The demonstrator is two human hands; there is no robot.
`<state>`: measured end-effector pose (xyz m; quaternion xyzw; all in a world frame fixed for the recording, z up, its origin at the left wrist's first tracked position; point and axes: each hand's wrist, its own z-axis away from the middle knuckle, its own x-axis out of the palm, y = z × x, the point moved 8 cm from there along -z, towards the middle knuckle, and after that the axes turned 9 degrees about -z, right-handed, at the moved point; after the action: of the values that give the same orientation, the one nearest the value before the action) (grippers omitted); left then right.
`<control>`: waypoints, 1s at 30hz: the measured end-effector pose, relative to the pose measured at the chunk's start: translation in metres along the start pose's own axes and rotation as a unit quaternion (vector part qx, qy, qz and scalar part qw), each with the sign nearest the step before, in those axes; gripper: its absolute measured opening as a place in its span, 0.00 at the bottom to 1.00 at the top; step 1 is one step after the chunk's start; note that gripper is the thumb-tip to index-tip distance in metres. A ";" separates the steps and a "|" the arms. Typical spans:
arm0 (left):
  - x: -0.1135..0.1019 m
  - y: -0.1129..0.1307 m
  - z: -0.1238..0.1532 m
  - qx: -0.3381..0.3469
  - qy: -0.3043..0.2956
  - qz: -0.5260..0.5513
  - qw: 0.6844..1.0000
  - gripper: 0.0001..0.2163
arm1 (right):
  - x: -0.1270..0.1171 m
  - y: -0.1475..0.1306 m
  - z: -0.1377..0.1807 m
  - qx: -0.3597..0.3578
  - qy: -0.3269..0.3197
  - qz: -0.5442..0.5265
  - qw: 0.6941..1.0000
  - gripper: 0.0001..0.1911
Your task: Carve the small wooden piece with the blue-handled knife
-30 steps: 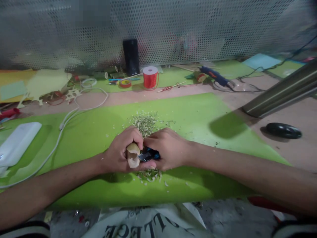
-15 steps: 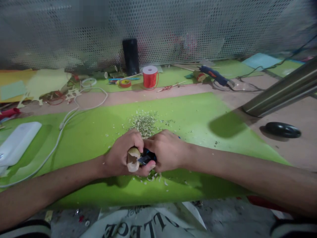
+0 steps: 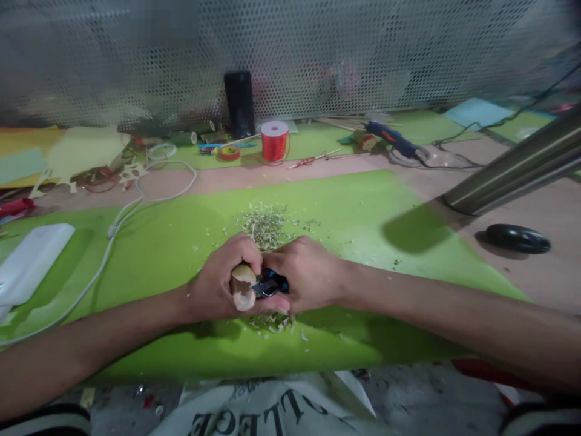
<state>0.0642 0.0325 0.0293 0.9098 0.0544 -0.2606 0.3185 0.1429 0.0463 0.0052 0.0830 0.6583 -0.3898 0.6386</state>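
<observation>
My left hand (image 3: 218, 281) is closed around a short pale bamboo piece (image 3: 242, 287), its cut end facing me. My right hand (image 3: 308, 275) grips a black and blue utility knife (image 3: 270, 283), the blade resting against the bamboo's side. Both hands hover just above a green cutting mat (image 3: 181, 254). A heap of fine shavings (image 3: 265, 221) lies beyond my knuckles, and more shavings (image 3: 272, 322) sit under my hands.
A white power bank (image 3: 31, 260) with a white cable (image 3: 118, 221) lies at left. Behind the mat stand a red thread spool (image 3: 275, 140), a black phone (image 3: 239, 103), a blue glue gun (image 3: 393, 138). A black mouse (image 3: 517, 238) and a metal bar (image 3: 517, 166) are at right.
Both hands dipped slightly toward me and then came back up; the knife shifted a little against the bamboo. The grips stay the same.
</observation>
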 end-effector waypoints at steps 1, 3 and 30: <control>0.000 0.000 0.000 0.002 -0.002 0.011 1.000 0.20 | 0.000 0.000 0.000 -0.013 0.002 -0.007 1.000 0.15; 0.001 0.000 0.000 0.009 -0.005 0.027 1.000 0.20 | 0.001 -0.001 -0.001 -0.031 0.006 -0.015 0.999 0.15; 0.001 0.001 -0.001 0.017 -0.019 0.022 0.999 0.20 | 0.003 0.000 0.000 -0.044 -0.007 -0.014 0.999 0.13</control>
<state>0.0657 0.0324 0.0300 0.9109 0.0236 -0.2714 0.3100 0.1420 0.0451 0.0029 0.0430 0.6712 -0.3701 0.6408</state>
